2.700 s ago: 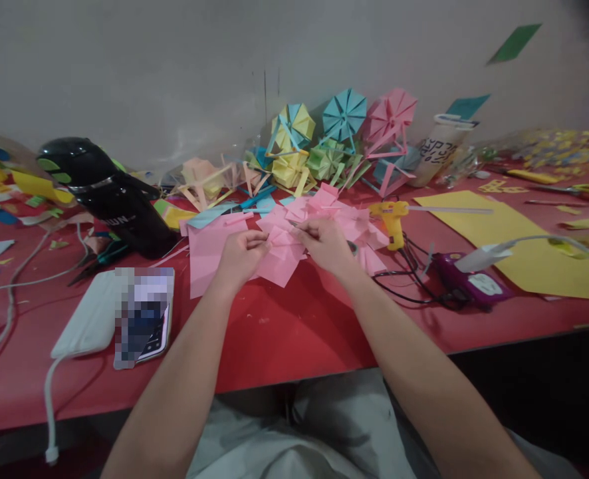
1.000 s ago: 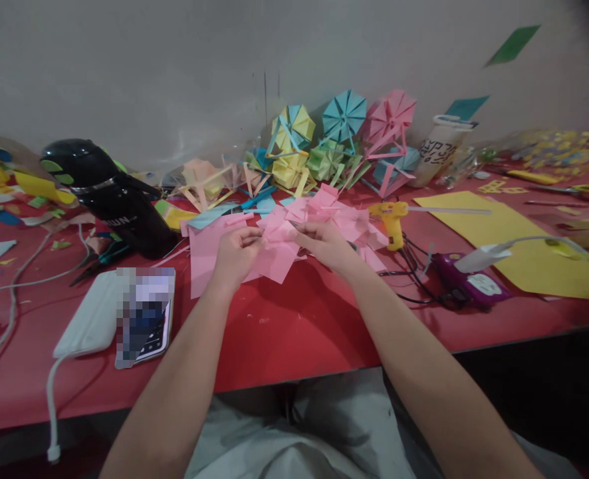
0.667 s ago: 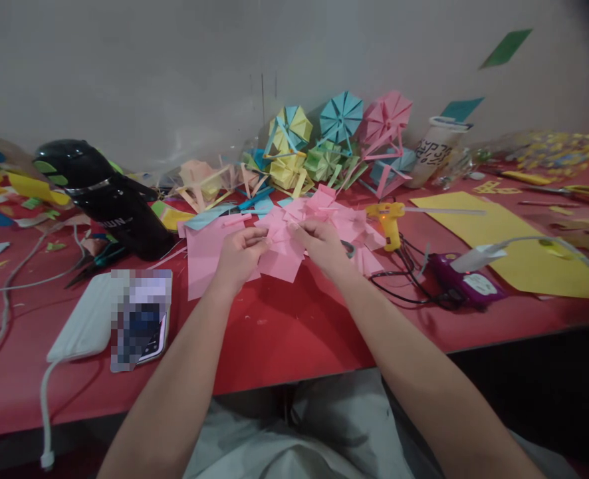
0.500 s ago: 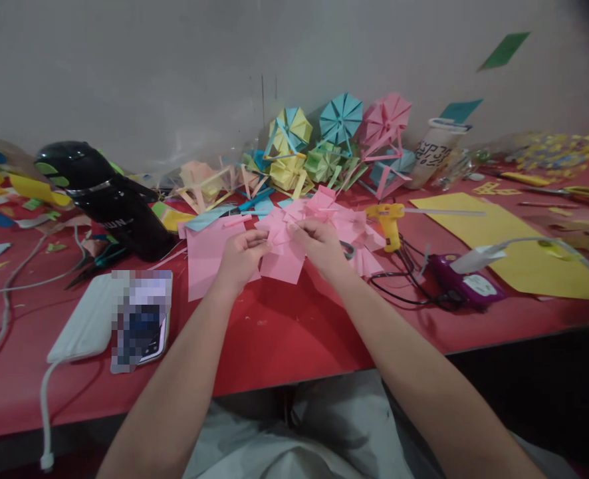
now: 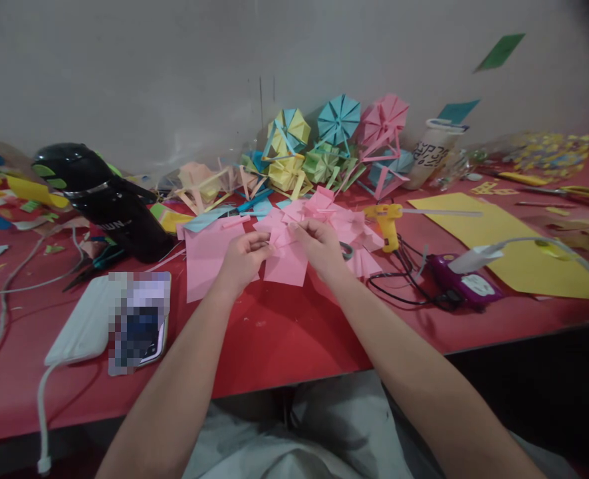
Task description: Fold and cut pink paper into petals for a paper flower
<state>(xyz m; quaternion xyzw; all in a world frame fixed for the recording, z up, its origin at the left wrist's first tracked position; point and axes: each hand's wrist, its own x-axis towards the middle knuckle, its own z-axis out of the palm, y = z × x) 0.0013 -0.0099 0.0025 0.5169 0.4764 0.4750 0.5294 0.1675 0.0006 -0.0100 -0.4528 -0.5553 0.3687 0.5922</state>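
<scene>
Between my hands is a piece of pink paper [image 5: 285, 265], with folds near its top. My left hand [image 5: 247, 261] pinches its left edge, thumb and fingers together. On the opposite side my right hand [image 5: 320, 245] grips the upper right part of the same paper. More folded pink paper pieces [image 5: 327, 214] lie just behind and to the right, partly hidden by the hands. A flat pink sheet [image 5: 205, 256] rests on the red table beside my left hand, with a small pink paper roll [image 5: 236, 221] on top.
Folded paper umbrella-like shapes [image 5: 338, 120] line the wall. A yellow glue gun [image 5: 387, 223] and a purple power adapter [image 5: 464, 281] sit right, near a yellow sheet [image 5: 524, 266]. Left are a black bottle [image 5: 119, 219], a phone [image 5: 142, 319] and a white power bank [image 5: 88, 319].
The pink paper between my hands has tilted slightly, and its lower edge has shifted a little to the right. Both hands keep their grip. The whole view has moved slightly.
</scene>
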